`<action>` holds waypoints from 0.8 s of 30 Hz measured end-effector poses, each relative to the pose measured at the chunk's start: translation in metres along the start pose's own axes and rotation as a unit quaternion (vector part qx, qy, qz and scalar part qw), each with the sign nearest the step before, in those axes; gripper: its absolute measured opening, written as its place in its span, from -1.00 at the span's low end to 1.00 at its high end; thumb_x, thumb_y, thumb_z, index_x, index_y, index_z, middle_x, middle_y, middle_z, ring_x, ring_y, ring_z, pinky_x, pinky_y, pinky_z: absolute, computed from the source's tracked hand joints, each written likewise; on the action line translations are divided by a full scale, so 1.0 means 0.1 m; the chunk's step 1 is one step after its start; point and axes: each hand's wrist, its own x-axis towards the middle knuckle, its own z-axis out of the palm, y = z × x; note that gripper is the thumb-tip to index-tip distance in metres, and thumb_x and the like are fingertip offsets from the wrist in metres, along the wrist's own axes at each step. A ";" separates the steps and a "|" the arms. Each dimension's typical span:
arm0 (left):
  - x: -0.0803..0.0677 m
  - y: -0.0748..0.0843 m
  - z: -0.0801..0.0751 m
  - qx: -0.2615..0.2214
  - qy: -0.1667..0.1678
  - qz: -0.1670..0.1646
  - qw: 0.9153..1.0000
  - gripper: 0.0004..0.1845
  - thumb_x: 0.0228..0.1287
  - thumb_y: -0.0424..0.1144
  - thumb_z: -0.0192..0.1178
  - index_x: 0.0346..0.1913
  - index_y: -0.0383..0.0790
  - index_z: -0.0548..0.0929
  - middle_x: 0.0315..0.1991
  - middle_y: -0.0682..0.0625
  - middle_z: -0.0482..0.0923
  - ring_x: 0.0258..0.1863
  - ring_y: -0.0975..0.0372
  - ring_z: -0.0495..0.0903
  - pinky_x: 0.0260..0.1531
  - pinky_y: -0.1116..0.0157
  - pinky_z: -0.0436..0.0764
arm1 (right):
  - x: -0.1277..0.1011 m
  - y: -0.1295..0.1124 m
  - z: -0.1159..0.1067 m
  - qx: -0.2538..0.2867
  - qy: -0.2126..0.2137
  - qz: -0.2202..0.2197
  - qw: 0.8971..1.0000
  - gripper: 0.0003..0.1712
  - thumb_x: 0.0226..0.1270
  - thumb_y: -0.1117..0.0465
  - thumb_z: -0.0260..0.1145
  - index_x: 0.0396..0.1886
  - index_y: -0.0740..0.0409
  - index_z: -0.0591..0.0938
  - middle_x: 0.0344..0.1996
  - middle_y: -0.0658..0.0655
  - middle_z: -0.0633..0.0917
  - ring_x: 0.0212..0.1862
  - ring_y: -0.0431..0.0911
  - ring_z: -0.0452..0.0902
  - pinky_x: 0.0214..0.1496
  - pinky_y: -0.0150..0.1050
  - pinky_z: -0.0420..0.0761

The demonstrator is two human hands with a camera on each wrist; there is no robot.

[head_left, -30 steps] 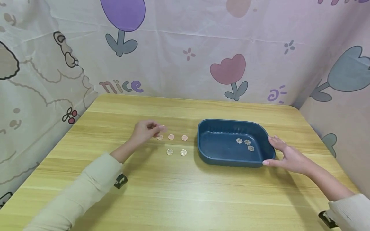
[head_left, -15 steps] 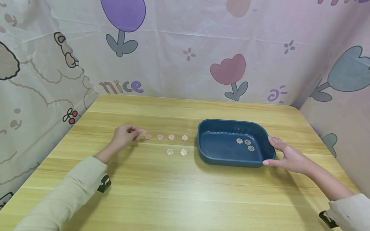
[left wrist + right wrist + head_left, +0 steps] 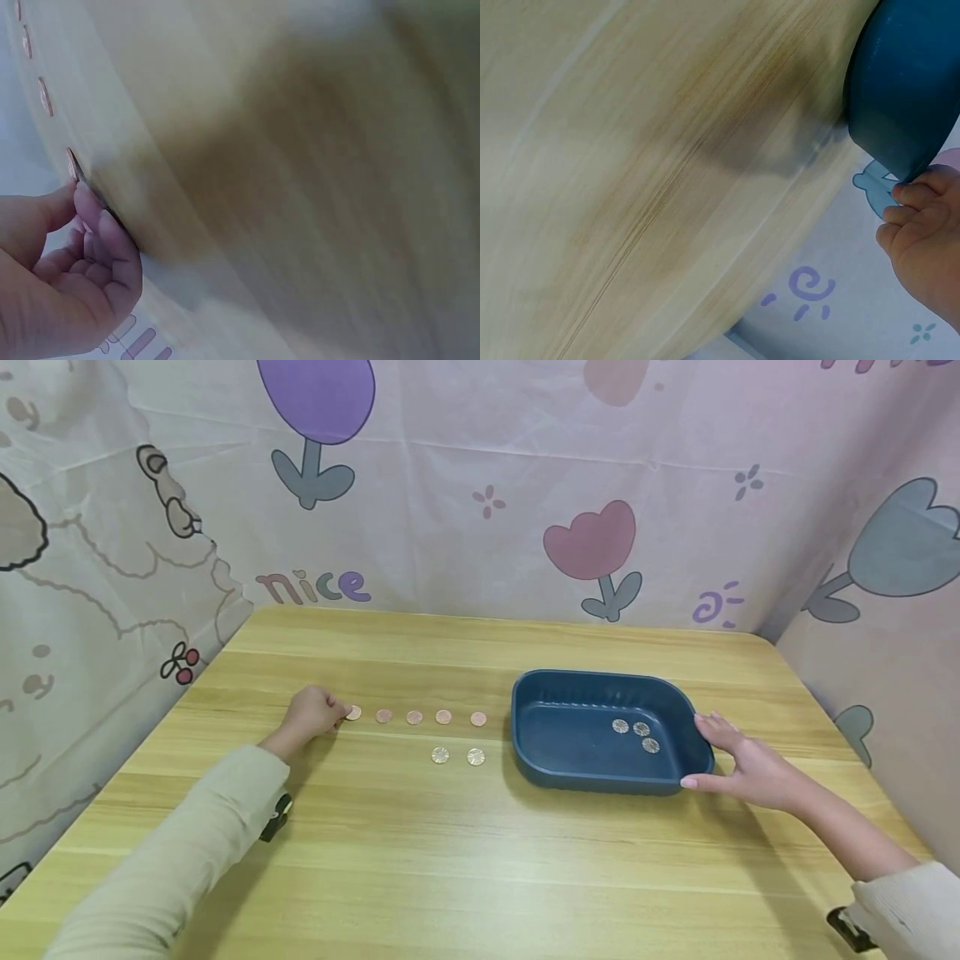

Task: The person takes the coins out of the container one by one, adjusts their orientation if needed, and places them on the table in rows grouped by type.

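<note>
Copper coin: small, thin, stiff, light, likely slippery flat on the bench; best pinched by its edge. Left hand pinches it. Right hand, fingers relaxed, rests against the blue tray.

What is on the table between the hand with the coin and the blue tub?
In the head view, four more copper coins lie in a row between the left hand and the blue tub, with two silver coins just nearer.
</note>
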 end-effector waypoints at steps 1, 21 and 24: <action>0.01 0.00 0.00 0.006 -0.003 -0.005 1.000 -0.59 0.30 -0.29 0.03 -0.75 -0.24 0.45 -0.79 0.09 0.44 -0.78 0.36 0.27 -0.72 0.45 0.25 | 0.00 0.00 0.00 0.000 0.000 -0.001 1.000 0.13 0.04 -0.02 0.42 0.39 0.45 0.00 0.35 0.56 0.01 0.40 0.40 -0.23 0.27 0.37 -0.06; -0.09 0.53 -0.05 -0.069 0.109 0.082 0.988 -0.73 0.32 -0.22 0.11 -0.30 -0.44 0.58 -0.50 -0.15 0.58 -0.49 0.08 0.64 -0.54 0.47 0.48 | 0.00 -0.01 0.00 0.013 -0.002 0.008 1.000 0.14 0.05 -0.03 0.41 0.40 0.44 -0.02 0.37 0.53 -0.02 0.42 0.38 -0.27 0.28 0.36 -0.09; -0.10 0.70 -0.03 -0.095 0.115 0.105 0.983 -0.75 0.30 -0.22 0.13 -0.29 -0.42 0.59 -0.52 -0.09 0.56 -0.59 0.26 0.59 -0.50 0.49 0.50 | 0.00 -0.01 0.00 0.011 -0.002 0.008 1.000 0.14 0.05 -0.04 0.41 0.39 0.43 -0.01 0.37 0.53 -0.02 0.41 0.38 -0.26 0.28 0.36 -0.09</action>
